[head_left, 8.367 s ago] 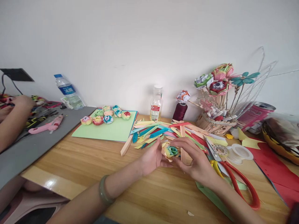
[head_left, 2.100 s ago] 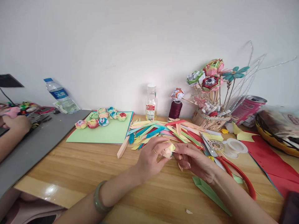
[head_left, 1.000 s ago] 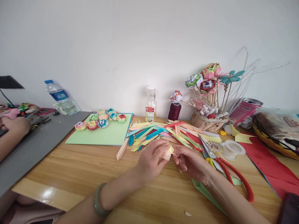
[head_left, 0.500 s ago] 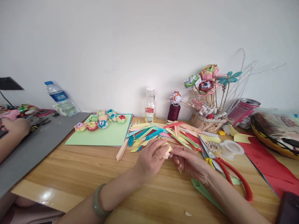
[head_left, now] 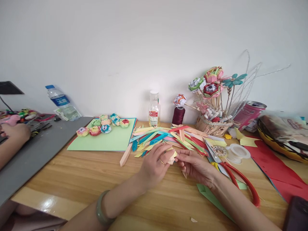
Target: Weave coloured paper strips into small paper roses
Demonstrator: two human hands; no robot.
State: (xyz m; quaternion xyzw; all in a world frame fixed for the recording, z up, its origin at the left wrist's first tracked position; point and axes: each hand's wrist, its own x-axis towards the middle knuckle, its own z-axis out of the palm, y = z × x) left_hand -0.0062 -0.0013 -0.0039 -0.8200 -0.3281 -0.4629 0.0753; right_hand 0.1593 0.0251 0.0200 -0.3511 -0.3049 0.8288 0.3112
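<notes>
A small pale yellow and peach folded-paper flower point(head_left: 172, 157) is held in my left hand point(head_left: 155, 163), its fingers closed round it and covering much of it. At the flower's right edge, my right hand point(head_left: 192, 163) pinches it between thumb and finger; the exact grip is partly hidden. A thin thread seems to loop above the left fingers. Just behind both hands spreads a heap of folded paper strips point(head_left: 149, 138) in several colours. Beside my right forearm lie large red-handled scissors point(head_left: 232, 176), blades pointing away.
Several finished paper flowers point(head_left: 106, 129) sit on green paper point(head_left: 101, 144) at left. Behind the strips stand a glue bottle point(head_left: 154, 112) and dark thread point(head_left: 178, 115). Right are a flower basket point(head_left: 213, 127), a white spool point(head_left: 237, 154) and red paper point(head_left: 274, 163). Another person's hand point(head_left: 18, 131) is far left.
The view has shifted very slightly. Both hands stay almost in the same place, still holding the paper flower.
</notes>
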